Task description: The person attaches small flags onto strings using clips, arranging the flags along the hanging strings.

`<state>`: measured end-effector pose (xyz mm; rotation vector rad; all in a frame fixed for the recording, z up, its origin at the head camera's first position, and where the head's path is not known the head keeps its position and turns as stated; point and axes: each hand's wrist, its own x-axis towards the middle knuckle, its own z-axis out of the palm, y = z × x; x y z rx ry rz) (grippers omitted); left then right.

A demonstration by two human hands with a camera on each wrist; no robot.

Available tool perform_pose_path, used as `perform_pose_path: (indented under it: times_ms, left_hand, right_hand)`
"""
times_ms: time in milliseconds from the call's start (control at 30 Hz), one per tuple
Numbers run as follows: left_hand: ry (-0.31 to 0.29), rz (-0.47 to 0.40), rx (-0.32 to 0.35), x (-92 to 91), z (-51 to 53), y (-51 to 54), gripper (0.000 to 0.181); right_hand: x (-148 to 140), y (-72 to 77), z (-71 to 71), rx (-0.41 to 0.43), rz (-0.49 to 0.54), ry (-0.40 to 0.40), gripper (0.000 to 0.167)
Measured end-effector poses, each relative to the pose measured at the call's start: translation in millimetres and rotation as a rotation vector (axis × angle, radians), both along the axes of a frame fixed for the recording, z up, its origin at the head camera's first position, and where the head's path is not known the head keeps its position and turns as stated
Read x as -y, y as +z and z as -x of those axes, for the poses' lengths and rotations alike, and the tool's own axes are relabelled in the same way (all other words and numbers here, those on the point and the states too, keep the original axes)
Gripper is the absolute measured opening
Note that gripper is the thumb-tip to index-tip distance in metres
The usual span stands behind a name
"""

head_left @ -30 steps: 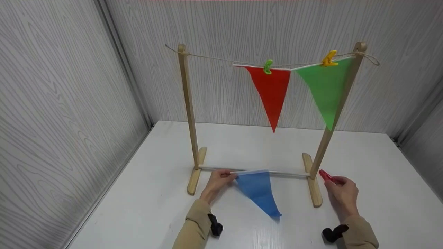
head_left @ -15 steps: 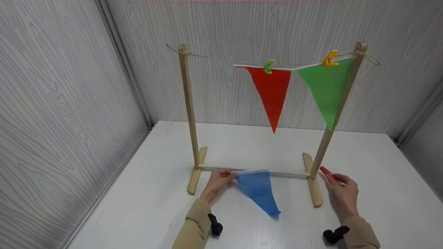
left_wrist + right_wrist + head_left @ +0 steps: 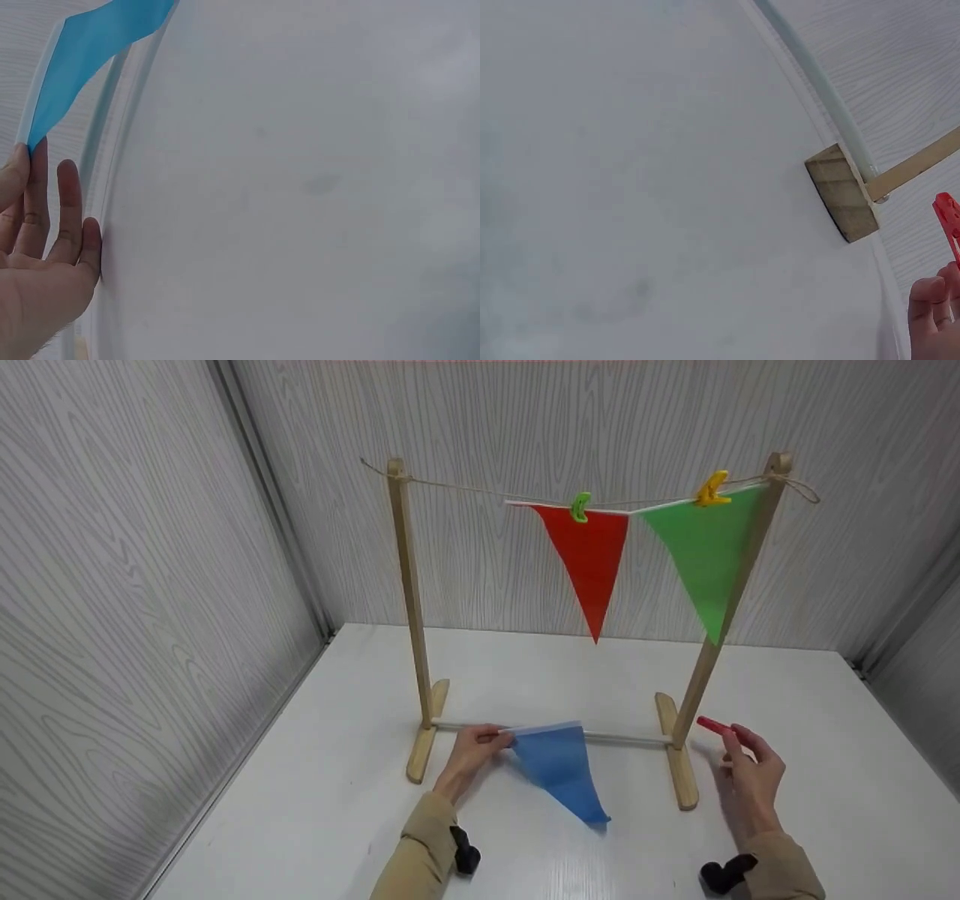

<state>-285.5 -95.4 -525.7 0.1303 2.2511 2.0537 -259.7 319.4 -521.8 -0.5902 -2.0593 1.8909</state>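
Note:
A blue triangular pennant [image 3: 559, 761] with a white top edge hangs from my left hand [image 3: 469, 757], which pinches its upper left corner. The left wrist view shows thumb and forefinger on that corner of the pennant [image 3: 71, 71], the other fingers extended. My right hand [image 3: 752, 776] pinches a red clothespin [image 3: 715, 726] beside the stand's right post. In the right wrist view the clothespin [image 3: 949, 217] points up from the fingertips, the hand partly cut off. A red pennant [image 3: 589, 562] and a green pennant [image 3: 705, 547] hang on the string [image 3: 465, 489].
A green clip [image 3: 580, 508] holds the red pennant, and a yellow clip [image 3: 712, 490] the green one. The wooden stand has a left post [image 3: 409, 600], a right post [image 3: 697, 690] and a low white crossbar [image 3: 630, 736]. Beneath lies a white table [image 3: 300, 810], with grey-grained walls behind and beside it.
The clothespin has swung to point more leftward as my right fingers shifted on it and lifted slightly. The blue pennant's right end has risen a little in my left hand.

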Motion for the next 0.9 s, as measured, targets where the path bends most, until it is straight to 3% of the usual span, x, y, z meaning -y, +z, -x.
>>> perform_pose_path:
  times_ms: [200,400,633,900]
  left_hand:
    - [0.02,-0.041,-0.005,1.8,-1.2,4.0,0.032]
    - [0.054,-0.098,-0.032,6.0,-1.9,17.5,0.031]
    - [0.072,-0.131,-0.09,10.1,-1.0,39.3,0.03]
    - [0.12,-0.162,-0.14,17.2,-4.8,70.7,0.03]
  right_hand:
    - [5.3,13.3,-1.9,-0.063,0.288,-0.038,0.04]
    - [10.6,25.2,0.6,-0.263,0.599,-0.097,0.027]
    - [14.9,37.9,-0.5,-0.478,0.814,-0.115,0.026]
    - [21.9,56.8,-6.1,-0.581,0.993,-0.068,0.029]
